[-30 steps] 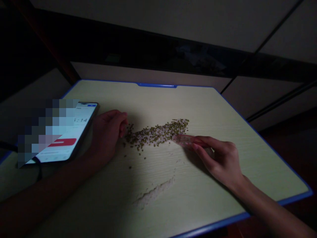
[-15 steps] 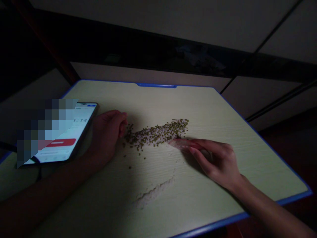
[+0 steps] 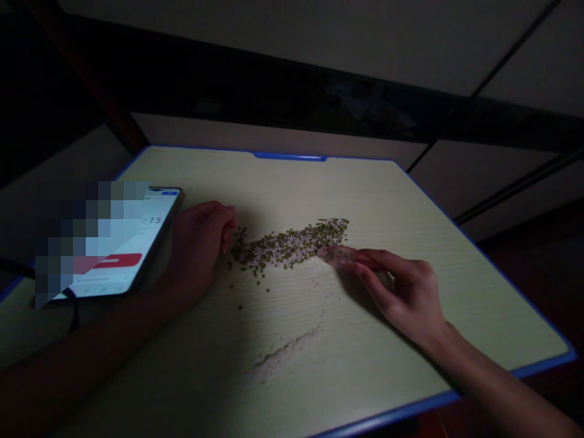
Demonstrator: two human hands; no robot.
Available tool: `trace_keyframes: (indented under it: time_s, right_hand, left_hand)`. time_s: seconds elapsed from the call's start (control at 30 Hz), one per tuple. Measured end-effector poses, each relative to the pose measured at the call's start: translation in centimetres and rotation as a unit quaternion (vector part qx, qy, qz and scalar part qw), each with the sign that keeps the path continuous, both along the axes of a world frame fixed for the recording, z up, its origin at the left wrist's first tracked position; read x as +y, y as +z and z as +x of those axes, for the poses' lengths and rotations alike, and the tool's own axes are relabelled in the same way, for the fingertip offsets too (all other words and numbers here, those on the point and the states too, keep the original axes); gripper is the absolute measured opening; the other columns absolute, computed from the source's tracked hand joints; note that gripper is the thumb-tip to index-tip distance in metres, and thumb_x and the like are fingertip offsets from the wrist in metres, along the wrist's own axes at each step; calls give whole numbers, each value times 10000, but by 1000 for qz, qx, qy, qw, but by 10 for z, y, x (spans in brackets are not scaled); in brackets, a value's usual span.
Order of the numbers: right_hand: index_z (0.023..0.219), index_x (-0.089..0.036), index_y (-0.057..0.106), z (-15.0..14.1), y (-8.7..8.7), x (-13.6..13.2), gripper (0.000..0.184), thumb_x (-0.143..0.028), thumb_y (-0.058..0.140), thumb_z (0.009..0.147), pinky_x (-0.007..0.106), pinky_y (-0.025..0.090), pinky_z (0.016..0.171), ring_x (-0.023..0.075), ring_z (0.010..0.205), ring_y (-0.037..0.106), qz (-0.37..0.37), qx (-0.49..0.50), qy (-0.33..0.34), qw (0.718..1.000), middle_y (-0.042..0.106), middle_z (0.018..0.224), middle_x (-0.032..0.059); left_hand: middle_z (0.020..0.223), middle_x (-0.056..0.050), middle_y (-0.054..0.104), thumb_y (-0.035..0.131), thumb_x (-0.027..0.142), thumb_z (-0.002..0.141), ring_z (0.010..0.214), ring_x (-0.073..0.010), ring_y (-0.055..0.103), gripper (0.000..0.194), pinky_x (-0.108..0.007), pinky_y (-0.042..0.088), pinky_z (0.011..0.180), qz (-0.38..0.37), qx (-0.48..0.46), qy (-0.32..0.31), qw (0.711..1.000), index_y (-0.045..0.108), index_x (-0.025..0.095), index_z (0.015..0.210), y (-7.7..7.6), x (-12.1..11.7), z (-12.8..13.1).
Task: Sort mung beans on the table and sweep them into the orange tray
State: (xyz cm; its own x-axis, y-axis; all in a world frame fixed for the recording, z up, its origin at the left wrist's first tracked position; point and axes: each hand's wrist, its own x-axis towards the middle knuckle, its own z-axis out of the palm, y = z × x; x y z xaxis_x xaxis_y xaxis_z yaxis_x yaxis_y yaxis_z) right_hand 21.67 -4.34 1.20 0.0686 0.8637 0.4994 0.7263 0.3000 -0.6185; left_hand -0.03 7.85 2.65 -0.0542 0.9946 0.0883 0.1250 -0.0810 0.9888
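Observation:
A long heap of small green beans (image 3: 335,228), mixed with pale whitish grains, lies across the middle of the table. My right hand (image 3: 406,292) pinches a clear, pink-tinted plastic spoon (image 3: 340,257) between thumb and fingers. The spoon's tip is at the heap's near right edge; whether it carries anything is hard to see. At the heap's left end is my left hand (image 3: 201,243), fingers curled in and nothing visible in them. Closer to me, a thin ridge of whitish fine grains (image 3: 287,354) lies apart from the beans.
A lit phone (image 3: 109,277), partly pixelated, lies left of my left hand, with a dark cable (image 3: 73,310) near its lower corner. The pale tabletop (image 3: 387,377) has a blue rim. Dark-striped cabinet fronts (image 3: 283,131) stand behind it. Several stray beans lie near the heap.
My right hand has moved the spoon slightly right and away from me, along the heap's near edge. The last digits on the phone went from 14 to 15. My left hand stays put.

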Motion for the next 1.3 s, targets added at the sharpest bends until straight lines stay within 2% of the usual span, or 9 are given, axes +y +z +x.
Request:
trace_keyframes:
  time_s: [0.37, 0.57, 0.73, 1.0, 1.3]
  right_hand:
    - [937, -111, 723, 0, 1, 0, 191, -131, 563, 835, 253, 582, 605, 167, 681, 722, -10, -20, 31, 999, 773, 863, 86]
    - [919, -129, 721, 0, 0, -1, 177, -139, 566, 835, 258, 563, 545, 168, 648, 713, -8, -31, 42, 999, 770, 798, 64]
    - [924, -171, 717, -1, 0, 1, 176, -144, 566, 838, 266, 571, 588, 163, 671, 712, -5, -36, 42, 998, 770, 827, 41]
    - [924, -188, 716, 0, 1, 1, 180, -154, 558, 845, 273, 554, 577, 161, 637, 695, -11, -50, 67, 996, 759, 776, 31]
    - [933, -188, 719, 0, 3, 3, 199, -131, 547, 849, 285, 552, 607, 164, 667, 693, -12, -51, 96, 994, 758, 796, 43]
  left_hand:
    - [358, 47, 394, 542, 194, 638, 339, -56, 339, 258, -178, 248, 352, -5, -1, 3, 1000, 457, 177, 395, 4, -1, 0]
    - [365, 47, 389, 546, 228, 643, 349, -59, 337, 247, -186, 246, 359, 9, -6, 2, 1000, 465, 179, 415, -2, 1, -1]
    - [373, 45, 390, 550, 235, 636, 356, -65, 338, 245, -192, 245, 359, 13, -8, 2, 1000, 463, 182, 413, -5, 1, -1]
    - [360, 52, 374, 536, 190, 660, 346, -62, 327, 275, -189, 248, 365, 3, -1, -4, 1000, 455, 181, 398, 2, -2, 0]
    - [362, 51, 385, 539, 190, 645, 342, -56, 331, 260, -182, 246, 353, 0, -13, 2, 1000, 455, 177, 399, 0, 1, 2]
